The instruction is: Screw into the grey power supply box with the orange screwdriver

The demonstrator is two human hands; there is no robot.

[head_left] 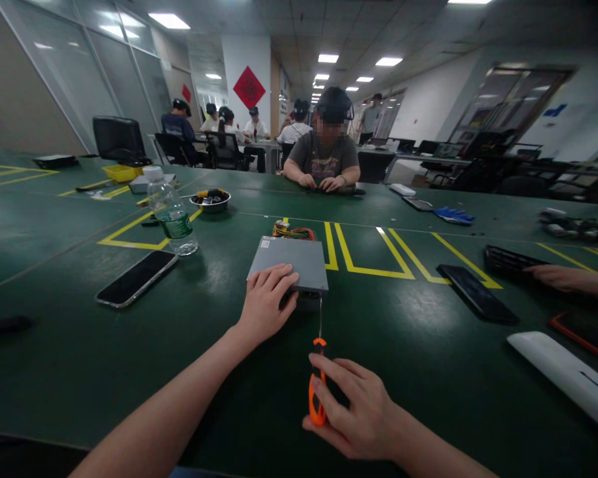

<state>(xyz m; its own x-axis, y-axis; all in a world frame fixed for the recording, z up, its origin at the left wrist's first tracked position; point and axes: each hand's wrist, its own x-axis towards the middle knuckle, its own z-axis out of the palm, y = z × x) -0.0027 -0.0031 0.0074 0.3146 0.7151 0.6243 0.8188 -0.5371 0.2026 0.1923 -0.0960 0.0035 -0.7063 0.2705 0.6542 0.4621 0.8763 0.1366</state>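
A grey metal box (292, 262) with coloured wires (294, 232) at its far end lies on the green table (129, 372). My left hand (266, 304) rests on the box's near left corner, fingers curled over its edge. My right hand (353, 408) grips the orange and black handle of a screwdriver (317, 382). The thin shaft points away from me, and its tip meets the box's near face at the right corner.
A phone (137, 279) and a water bottle (172, 212) lie to the left, with a metal bowl (210, 200) behind. A dark phone (476, 292), a white bar (565, 375) and another person's hand (558, 275) are on the right. A person sits opposite (323, 156).
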